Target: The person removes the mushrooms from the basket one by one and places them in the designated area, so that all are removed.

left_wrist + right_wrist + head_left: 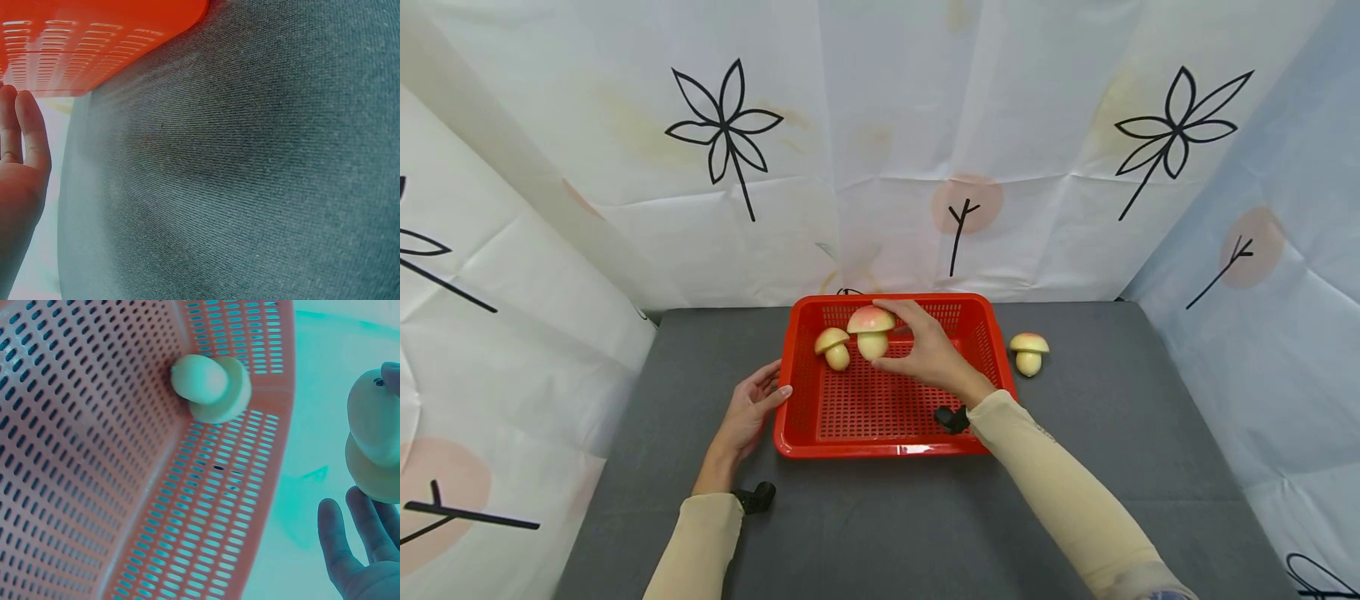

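Right hand (928, 350): pinching the held mushroom (871, 321), fingers at the cap's top, thumb at the stem's foot.
Held mushroom: in the air above the far-left part of the basket (880, 449).
Lowering: best done gently, straight down to the basket's floor, just right of the inner mushroom (832, 340), so the two don't knock.
Letting go: the thumb should slip out early, or the stem may trap it; the rounded foot could roll.
Left hand (750, 414): not clenched; fingers extended along the basket's left side, thumb at its rim; light pressure there should prevent sliding.
Inner mushroom: in the basket's far-left corner, tipped, cap towards the walls.
Outer mushroom (1029, 345): on the table (880, 533), beyond the basket's right side.
Mushroom build: smooth, pale yellow, domed cap, bulbous stem; probably light foam.
Basket build: glossy red plastic, slotted walls, gridded floor.
Table: grey, finely ribbed cloth.
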Demonstrator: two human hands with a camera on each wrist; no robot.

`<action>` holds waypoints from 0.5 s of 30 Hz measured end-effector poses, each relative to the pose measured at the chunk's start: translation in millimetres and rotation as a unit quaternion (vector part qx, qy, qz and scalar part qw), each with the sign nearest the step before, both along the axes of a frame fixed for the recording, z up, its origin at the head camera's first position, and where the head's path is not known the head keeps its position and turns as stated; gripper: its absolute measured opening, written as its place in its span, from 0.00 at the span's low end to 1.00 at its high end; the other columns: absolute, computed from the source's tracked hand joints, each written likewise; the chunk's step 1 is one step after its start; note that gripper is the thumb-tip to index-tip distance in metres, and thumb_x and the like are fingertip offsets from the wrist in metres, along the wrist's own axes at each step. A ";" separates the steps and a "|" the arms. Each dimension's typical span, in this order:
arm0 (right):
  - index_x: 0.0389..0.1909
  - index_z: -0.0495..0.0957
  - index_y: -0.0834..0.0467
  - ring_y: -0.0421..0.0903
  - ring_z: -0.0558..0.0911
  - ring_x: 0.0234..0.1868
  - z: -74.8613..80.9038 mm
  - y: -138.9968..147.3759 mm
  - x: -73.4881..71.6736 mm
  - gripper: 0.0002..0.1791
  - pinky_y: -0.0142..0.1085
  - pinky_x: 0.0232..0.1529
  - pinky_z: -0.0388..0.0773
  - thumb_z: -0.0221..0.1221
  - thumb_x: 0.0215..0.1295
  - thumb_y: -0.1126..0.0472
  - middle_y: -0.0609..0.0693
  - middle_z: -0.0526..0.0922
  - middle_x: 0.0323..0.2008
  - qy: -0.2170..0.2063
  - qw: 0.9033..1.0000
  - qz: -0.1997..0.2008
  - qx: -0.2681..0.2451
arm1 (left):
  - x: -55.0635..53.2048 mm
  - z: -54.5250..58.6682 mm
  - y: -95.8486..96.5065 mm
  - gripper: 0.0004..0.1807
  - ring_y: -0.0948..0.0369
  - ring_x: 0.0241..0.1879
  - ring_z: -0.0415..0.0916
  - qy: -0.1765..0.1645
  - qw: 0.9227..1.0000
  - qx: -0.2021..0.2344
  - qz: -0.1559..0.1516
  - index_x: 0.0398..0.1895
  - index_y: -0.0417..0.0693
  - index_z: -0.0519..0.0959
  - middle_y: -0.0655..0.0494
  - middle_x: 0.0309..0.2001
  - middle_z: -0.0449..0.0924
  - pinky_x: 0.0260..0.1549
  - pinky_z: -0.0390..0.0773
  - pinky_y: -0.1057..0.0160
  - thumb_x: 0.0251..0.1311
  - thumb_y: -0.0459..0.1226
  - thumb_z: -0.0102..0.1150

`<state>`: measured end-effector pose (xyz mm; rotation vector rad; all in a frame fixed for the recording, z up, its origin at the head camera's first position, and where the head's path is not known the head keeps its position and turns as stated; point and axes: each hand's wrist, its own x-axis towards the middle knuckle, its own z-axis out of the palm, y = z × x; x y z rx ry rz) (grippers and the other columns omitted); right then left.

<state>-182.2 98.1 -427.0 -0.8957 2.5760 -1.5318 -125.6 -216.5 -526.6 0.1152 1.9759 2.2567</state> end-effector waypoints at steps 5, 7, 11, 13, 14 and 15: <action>0.72 0.68 0.57 0.47 0.74 0.60 8.1 7.4 3.7 0.46 0.43 0.56 0.78 0.77 0.51 0.65 0.51 0.73 0.63 0.021 1.000 0.005 -0.016 | 0.5 0.9 0.2 0.33 0.54 0.57 0.72 -0.002 1.000 0.000 0.002 0.74 0.30 0.59 0.33 0.64 0.66 0.53 0.78 0.66 0.68 0.26 0.58; 0.71 0.68 0.59 0.47 0.74 0.60 11.1 10.4 5.1 0.45 0.44 0.57 0.77 0.77 0.51 0.66 0.52 0.73 0.63 0.028 0.999 0.005 -0.022 | 0.7 1.4 0.2 0.33 0.53 0.57 0.72 -0.002 1.000 0.000 0.002 0.74 0.29 0.59 0.33 0.64 0.66 0.53 0.78 0.66 0.68 0.26 0.58; 0.71 0.69 0.57 0.48 0.74 0.60 15.6 17.4 8.2 0.45 0.48 0.58 0.76 0.77 0.52 0.65 0.51 0.73 0.63 0.037 0.999 0.002 -0.023 | 0.9 2.1 0.1 0.33 0.52 0.58 0.71 -0.002 1.000 -0.002 0.001 0.74 0.30 0.59 0.32 0.65 0.65 0.54 0.78 0.65 0.68 0.26 0.58; 0.71 0.69 0.56 0.48 0.74 0.60 17.2 21.3 9.5 0.45 0.49 0.58 0.76 0.77 0.52 0.65 0.52 0.73 0.63 0.042 0.999 0.001 -0.023 | 0.8 2.1 0.0 0.33 0.52 0.58 0.71 -0.003 1.000 -0.003 0.001 0.74 0.30 0.59 0.31 0.65 0.65 0.54 0.78 0.65 0.68 0.26 0.57; 0.71 0.68 0.56 0.49 0.74 0.60 18.2 23.4 10.1 0.45 0.50 0.58 0.76 0.77 0.52 0.66 0.52 0.73 0.63 0.046 0.999 -0.001 -0.022 | 0.8 2.2 0.0 0.33 0.52 0.58 0.71 -0.004 1.000 -0.003 0.001 0.74 0.30 0.59 0.32 0.65 0.65 0.54 0.78 0.65 0.69 0.26 0.57; 0.71 0.68 0.56 0.49 0.74 0.60 18.7 25.5 10.4 0.45 0.50 0.58 0.76 0.77 0.52 0.66 0.52 0.73 0.63 0.048 0.999 -0.003 -0.020 | 0.7 2.2 -0.1 0.33 0.52 0.58 0.71 -0.005 1.000 -0.003 0.000 0.74 0.30 0.59 0.32 0.65 0.65 0.54 0.78 0.65 0.69 0.26 0.57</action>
